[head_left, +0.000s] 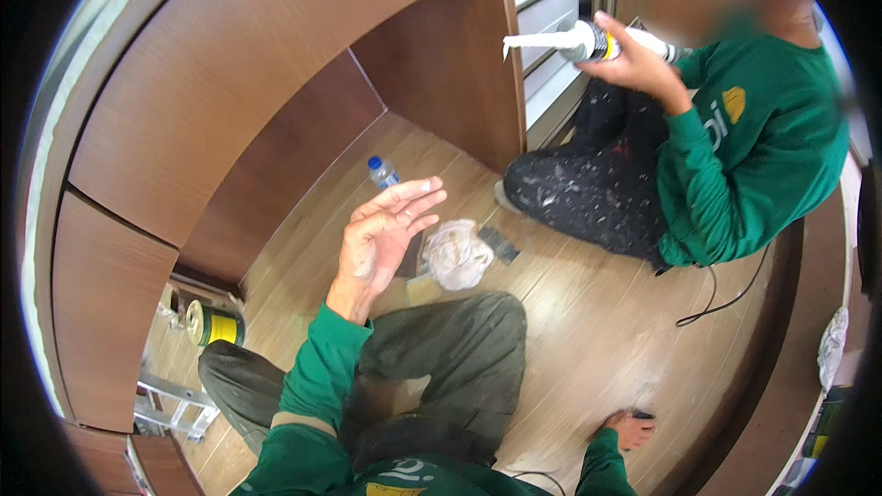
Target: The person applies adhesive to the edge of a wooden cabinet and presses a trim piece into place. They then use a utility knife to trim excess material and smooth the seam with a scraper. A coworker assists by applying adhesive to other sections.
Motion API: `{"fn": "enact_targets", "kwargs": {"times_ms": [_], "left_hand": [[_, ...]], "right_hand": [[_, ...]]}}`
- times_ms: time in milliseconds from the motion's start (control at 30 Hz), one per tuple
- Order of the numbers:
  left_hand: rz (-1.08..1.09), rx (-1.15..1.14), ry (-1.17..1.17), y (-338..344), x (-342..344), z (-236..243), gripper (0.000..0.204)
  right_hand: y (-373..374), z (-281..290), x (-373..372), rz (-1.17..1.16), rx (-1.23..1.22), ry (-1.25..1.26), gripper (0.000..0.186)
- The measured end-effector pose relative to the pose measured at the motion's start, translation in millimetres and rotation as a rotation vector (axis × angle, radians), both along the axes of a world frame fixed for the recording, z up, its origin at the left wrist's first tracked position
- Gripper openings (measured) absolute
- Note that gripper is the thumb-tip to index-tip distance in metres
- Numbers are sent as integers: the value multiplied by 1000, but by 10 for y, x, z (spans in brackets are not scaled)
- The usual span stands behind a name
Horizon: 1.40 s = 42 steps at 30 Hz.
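Observation:
My left hand is raised in front of me above the floor. Its fingers stretch out to the right with whitish smears on the skin, and it holds nothing. Beyond it stand a clear bottle with a blue cap and a crumpled whitish plastic bag. Low on the right, my right hand rests against the wooden floor, fingers apart. A small dark thing shows at its edge; I cannot make out what it is. At the upper right a co-worker's hand holds up a sealant cartridge with a long white nozzle.
The co-worker sits on the right in dark, paint-spotted trousers. Brown cabinet panels curve along the left. A yellow-and-black tin and a metal ladder lie at left. A black cable trails across the floor.

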<state>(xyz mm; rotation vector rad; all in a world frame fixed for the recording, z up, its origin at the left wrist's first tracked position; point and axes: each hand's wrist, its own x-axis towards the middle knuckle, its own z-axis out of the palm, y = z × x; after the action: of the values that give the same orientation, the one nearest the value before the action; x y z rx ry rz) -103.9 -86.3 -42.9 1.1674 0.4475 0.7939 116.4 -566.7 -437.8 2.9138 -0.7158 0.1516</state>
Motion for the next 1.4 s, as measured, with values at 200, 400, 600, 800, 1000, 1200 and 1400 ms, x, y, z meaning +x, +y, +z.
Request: {"fn": "enact_targets", "kwargs": {"times_ms": [200, 400, 600, 800, 1000, 1200, 1400], "left_hand": [[-77, -154, -86, -86, -285, -147, 56], [-52, -18, -67, -309, -1013, -215, 51], [119, -13, -18, -934, -2948, -76, 48], [499, 31, 44, -1351, -4974, -147, 47], [811, 168, -47, -1683, -5906, 72, 37], [1125, 736, -24, -2186, -6242, 797, 40], [1132, 1211, -55, -1906, -6139, 1215, 49]], "right_hand": [[116, 66, 24, -6, -39, -52, 71], [60, 60, 81, 24, 28, -81, 66], [193, -32, -23, 133, 98, -101, 68], [1520, 413, -394, 867, 1062, -23, 44], [2851, 1726, -1139, 1284, 1064, 34, 44], [3723, 2278, -1658, 1437, 1157, 639, 23], [4210, 1410, -1143, 1875, 85, 209, 30]]}}
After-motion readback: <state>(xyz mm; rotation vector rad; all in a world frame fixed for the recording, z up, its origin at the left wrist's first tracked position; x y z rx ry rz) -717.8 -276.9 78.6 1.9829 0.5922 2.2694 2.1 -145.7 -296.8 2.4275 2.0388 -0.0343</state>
